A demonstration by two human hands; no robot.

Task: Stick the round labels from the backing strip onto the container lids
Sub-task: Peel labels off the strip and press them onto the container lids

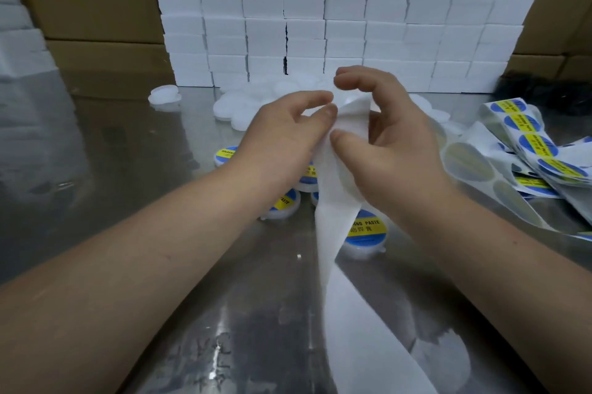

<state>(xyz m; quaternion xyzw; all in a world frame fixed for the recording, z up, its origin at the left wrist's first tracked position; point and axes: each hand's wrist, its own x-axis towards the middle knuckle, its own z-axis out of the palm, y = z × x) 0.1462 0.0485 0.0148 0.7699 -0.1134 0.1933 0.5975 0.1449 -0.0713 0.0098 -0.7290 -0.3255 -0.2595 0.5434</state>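
A white backing strip (339, 271) runs from the bottom of the view up to my hands, above the metal table. My left hand (285, 134) pinches its top end between thumb and forefinger. My right hand (387, 143) grips the strip just beside it, thumb pressed on the paper. Whether a label sits between the fingers is hidden. Under my hands lie several white container lids with blue and yellow round labels (365, 230). Plain white lids (230, 105) are heaped behind my hands.
More strip with blue and yellow labels (538, 150) is piled at the right on the shiny table (128, 169). A wall of white boxes (336, 15) stands at the back, with brown cartons (96, 9) at left and right. One loose lid (163, 94) lies far left.
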